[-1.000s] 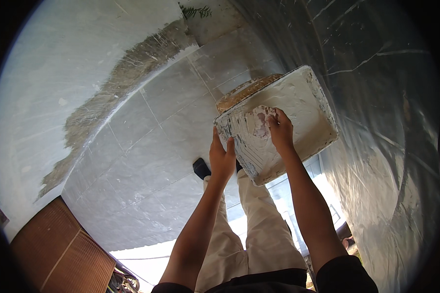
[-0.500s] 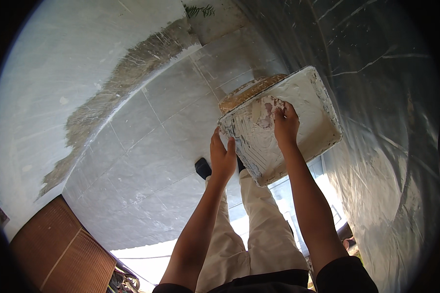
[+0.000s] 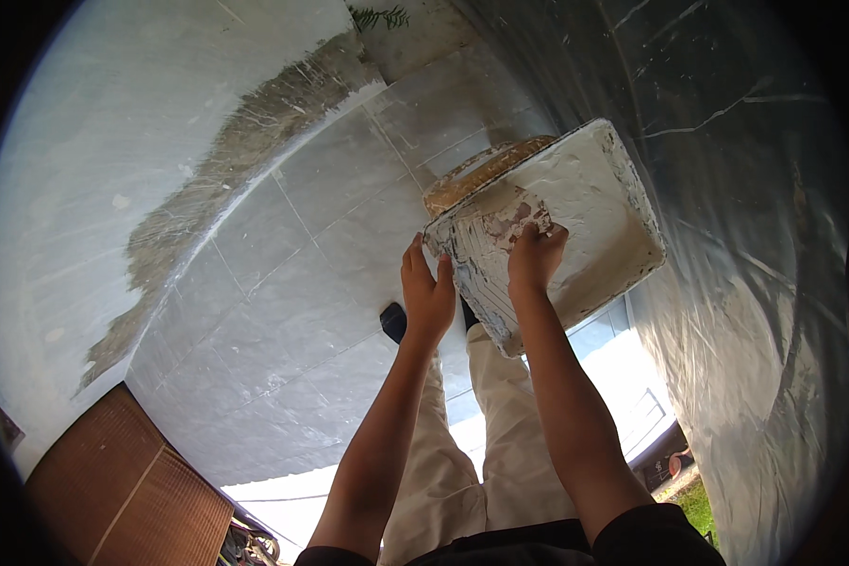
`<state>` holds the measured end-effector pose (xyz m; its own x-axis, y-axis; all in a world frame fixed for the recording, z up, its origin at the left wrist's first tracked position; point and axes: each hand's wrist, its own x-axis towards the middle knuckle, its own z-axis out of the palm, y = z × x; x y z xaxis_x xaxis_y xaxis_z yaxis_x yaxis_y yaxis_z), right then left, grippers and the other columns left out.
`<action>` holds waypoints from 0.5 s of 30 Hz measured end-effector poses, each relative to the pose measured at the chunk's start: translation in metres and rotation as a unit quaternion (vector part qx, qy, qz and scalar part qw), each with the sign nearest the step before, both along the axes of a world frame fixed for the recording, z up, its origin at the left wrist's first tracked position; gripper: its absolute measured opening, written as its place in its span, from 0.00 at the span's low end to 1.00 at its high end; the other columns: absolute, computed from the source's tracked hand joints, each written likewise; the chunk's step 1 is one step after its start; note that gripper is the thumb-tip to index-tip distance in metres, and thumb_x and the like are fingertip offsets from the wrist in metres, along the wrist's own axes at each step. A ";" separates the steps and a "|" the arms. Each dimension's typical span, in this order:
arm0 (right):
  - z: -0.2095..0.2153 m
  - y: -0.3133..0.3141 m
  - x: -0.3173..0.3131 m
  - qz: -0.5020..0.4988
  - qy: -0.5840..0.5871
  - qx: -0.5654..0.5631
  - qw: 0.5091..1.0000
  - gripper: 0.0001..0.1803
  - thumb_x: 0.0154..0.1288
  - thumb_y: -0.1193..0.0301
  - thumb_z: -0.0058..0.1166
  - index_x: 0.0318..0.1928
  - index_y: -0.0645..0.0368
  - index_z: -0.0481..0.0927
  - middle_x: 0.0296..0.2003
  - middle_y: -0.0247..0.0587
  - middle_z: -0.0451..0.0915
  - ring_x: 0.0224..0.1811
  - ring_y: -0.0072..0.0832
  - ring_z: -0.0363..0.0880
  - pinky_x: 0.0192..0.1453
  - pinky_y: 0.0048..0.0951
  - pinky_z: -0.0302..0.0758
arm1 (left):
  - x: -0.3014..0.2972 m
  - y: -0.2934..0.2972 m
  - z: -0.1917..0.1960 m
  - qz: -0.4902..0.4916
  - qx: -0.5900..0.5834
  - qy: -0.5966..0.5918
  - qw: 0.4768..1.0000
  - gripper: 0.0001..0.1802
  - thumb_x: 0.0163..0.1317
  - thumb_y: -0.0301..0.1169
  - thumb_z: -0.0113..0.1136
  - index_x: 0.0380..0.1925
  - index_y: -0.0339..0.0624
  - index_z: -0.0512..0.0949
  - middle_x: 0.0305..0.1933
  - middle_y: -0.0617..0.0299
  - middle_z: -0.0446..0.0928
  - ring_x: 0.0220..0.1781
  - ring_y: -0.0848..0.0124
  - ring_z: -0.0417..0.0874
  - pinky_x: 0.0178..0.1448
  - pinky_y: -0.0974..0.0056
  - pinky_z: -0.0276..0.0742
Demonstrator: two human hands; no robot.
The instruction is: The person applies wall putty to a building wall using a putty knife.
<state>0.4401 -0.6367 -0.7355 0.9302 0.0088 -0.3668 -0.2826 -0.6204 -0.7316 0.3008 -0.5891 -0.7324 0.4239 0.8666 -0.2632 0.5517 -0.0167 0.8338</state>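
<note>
I hold a rectangular tray [image 3: 602, 193], smeared with white plaster, above a tiled floor. My left hand [image 3: 427, 300] grips its near left corner from the side. My right hand [image 3: 535, 257] lies over the near rim, fingers curled onto the scraped, patchy part of the tray's inside. A brown wooden-looking piece [image 3: 481, 174] sticks out behind the tray's far left edge. My pale trousers [image 3: 462, 453] and a dark shoe [image 3: 393, 323] show below the tray.
Large grey floor tiles [image 3: 292, 311] run to a white wall [image 3: 113, 141], with a rough bare strip [image 3: 226, 160] along its foot. A plastic-covered surface [image 3: 755, 236] rises on the right. A brown slatted panel [image 3: 123, 491] sits at lower left.
The tray has tilted slightly and more of the wooden piece shows behind it. My right hand has shifted a little on the tray's surface. My left hand keeps its hold.
</note>
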 end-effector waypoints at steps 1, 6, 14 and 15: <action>-0.001 0.003 -0.002 -0.001 0.001 0.000 1.000 0.17 0.66 0.71 0.48 0.50 0.69 0.66 0.42 0.64 0.78 0.43 0.55 0.82 0.49 0.50 0.76 | -0.001 0.001 0.000 -0.005 0.007 0.005 1.000 0.31 0.71 0.39 0.49 0.65 0.24 0.62 0.63 0.33 0.67 0.66 0.42 0.68 0.70 0.50 0.62; 0.002 0.008 -0.005 -0.030 0.009 -0.023 0.999 0.20 0.63 0.70 0.51 0.51 0.71 0.69 0.46 0.64 0.79 0.47 0.53 0.82 0.52 0.46 0.78 | -0.001 0.000 0.002 -0.017 0.003 0.005 1.000 0.33 0.72 0.40 0.49 0.67 0.24 0.60 0.64 0.33 0.67 0.66 0.42 0.68 0.70 0.50 0.62; -0.035 0.011 -0.004 -0.079 -0.019 0.052 0.995 0.17 0.66 0.71 0.50 0.50 0.68 0.67 0.43 0.64 0.79 0.45 0.56 0.81 0.49 0.50 0.76 | -0.003 0.002 0.000 -0.041 0.005 0.020 0.999 0.35 0.72 0.42 0.49 0.68 0.24 0.59 0.65 0.34 0.66 0.66 0.43 0.67 0.70 0.50 0.61; -0.042 0.010 -0.003 -0.104 -0.011 0.089 0.991 0.16 0.67 0.71 0.50 0.50 0.68 0.67 0.45 0.64 0.78 0.46 0.55 0.81 0.49 0.50 0.77 | -0.002 0.001 0.001 -0.045 0.007 0.027 0.999 0.35 0.72 0.42 0.49 0.69 0.24 0.58 0.65 0.34 0.66 0.66 0.43 0.67 0.71 0.50 0.61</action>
